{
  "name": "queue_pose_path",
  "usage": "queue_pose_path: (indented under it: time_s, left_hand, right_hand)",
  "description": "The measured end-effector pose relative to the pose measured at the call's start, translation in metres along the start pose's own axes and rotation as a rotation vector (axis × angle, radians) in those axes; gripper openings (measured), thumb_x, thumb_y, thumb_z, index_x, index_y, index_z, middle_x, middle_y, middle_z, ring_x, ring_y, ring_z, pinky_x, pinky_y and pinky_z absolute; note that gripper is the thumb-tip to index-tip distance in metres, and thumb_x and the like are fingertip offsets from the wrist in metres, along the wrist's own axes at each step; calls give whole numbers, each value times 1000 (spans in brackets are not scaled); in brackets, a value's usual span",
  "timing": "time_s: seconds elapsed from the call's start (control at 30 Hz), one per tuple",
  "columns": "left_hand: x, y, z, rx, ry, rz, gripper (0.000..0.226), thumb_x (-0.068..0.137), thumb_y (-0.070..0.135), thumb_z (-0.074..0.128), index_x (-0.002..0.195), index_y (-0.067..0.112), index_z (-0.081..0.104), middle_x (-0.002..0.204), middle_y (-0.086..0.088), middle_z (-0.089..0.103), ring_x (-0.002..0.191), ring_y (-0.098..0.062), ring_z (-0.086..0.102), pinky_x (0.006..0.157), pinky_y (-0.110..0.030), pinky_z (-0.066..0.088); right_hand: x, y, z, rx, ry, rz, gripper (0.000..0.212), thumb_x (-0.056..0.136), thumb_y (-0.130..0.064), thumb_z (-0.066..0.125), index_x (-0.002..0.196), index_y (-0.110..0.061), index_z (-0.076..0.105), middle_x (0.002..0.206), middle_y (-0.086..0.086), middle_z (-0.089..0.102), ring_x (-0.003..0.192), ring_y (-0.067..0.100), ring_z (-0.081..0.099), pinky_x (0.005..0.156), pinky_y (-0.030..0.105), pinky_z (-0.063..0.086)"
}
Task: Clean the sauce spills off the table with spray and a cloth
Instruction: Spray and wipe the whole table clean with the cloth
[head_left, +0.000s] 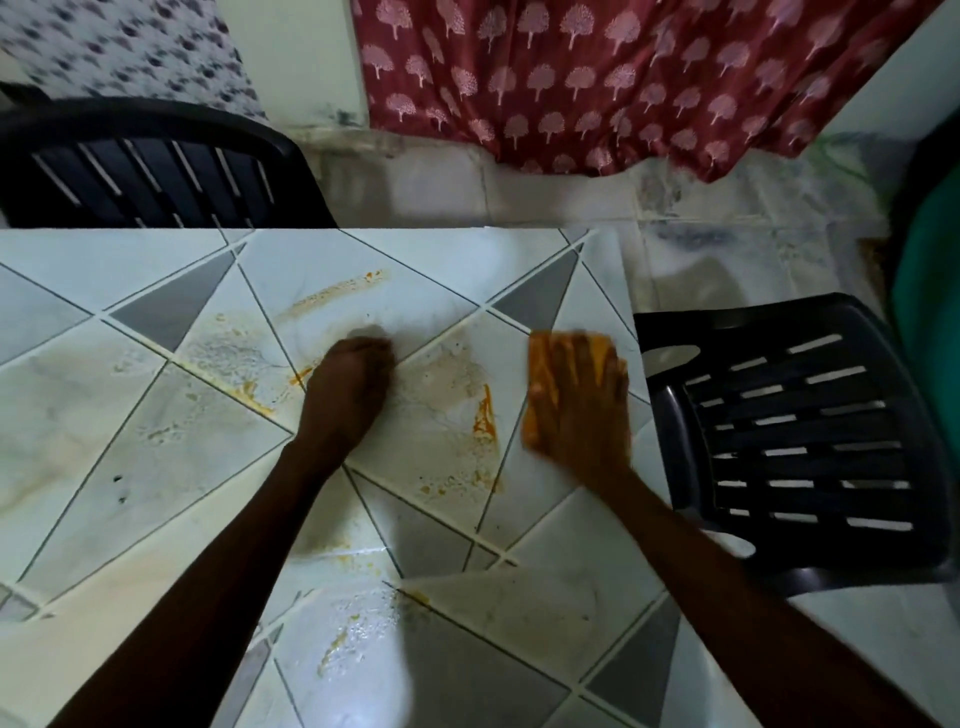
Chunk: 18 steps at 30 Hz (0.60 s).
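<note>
The tiled table carries orange sauce streaks: one long smear toward the far edge, a thick streak between my hands, and wet foamy patches left of centre. My right hand lies flat with straight fingers on an orange cloth, pressing it to the table near the right edge; the hand is motion-blurred. My left hand rests on the table as a curled fist near the middle, holding nothing visible. No spray bottle is in view.
A black slatted plastic chair stands close against the table's right edge. Another black chair sits at the far left side. A red patterned curtain hangs behind, and a green tub stands at the far right.
</note>
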<state>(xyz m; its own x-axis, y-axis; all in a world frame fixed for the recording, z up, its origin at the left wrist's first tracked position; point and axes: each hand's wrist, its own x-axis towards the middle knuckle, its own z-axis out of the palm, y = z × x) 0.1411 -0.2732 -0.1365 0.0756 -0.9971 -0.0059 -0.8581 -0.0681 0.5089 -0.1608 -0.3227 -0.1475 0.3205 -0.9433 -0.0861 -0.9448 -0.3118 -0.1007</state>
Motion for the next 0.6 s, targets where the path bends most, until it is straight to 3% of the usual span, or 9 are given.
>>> queue_pose_path:
  time_s: [0.1, 0.2, 0.3, 0.37, 0.5, 0.6]
  left_hand:
    - [-5, -9, -7, 37, 74, -46, 22, 84, 20, 57, 89, 10, 76, 97, -12, 72, 88, -35, 63, 75, -37, 50]
    - [-10, -14, -12, 42, 175, -116, 12, 82, 17, 61, 85, 14, 72, 90, -9, 71, 86, -34, 59, 71, -36, 46]
    - [-5, -25, -13, 68, 229, -165, 21, 85, 24, 62, 103, 14, 67, 103, -9, 66, 97, -32, 57, 79, -38, 44]
    - [1, -36, -16, 117, 214, -142, 34, 88, 31, 63, 118, 15, 64, 118, -8, 62, 109, -31, 56, 88, -39, 45]
    - [9, -52, -17, 142, 135, -119, 44, 92, 42, 58, 127, 15, 59, 128, -7, 58, 118, -29, 54, 95, -43, 45]
    - [11, -53, -16, 187, 98, -88, 45, 95, 41, 53, 128, 11, 60, 130, -9, 59, 118, -31, 55, 97, -44, 44]
  right_hand:
    - [100, -57, 0, 34, -15, 33, 66, 102, -51, 32, 161, -25, 17, 169, 13, 17, 151, 48, 16, 119, 65, 18]
    - [106, -104, 12, 8, 12, -55, 67, 100, -50, 31, 162, -25, 20, 170, 11, 15, 153, 47, 14, 121, 63, 15]
    - [37, -98, 19, 4, -39, -326, 67, 104, -49, 31, 163, -27, 9, 171, 7, 4, 157, 38, 2, 122, 60, 13]
    - [-20, -77, 16, 9, -85, -391, 67, 104, -48, 30, 163, -28, 7, 172, 5, 3, 157, 35, 0, 122, 60, 13]
    - [-80, -28, 10, 27, -109, -395, 69, 101, -48, 39, 163, -27, 15, 170, 7, 14, 156, 36, 14, 118, 64, 25]
    - [-19, -27, 8, -21, -131, -285, 70, 103, -52, 30, 163, -25, 8, 171, 11, 7, 156, 41, 10, 119, 65, 19]
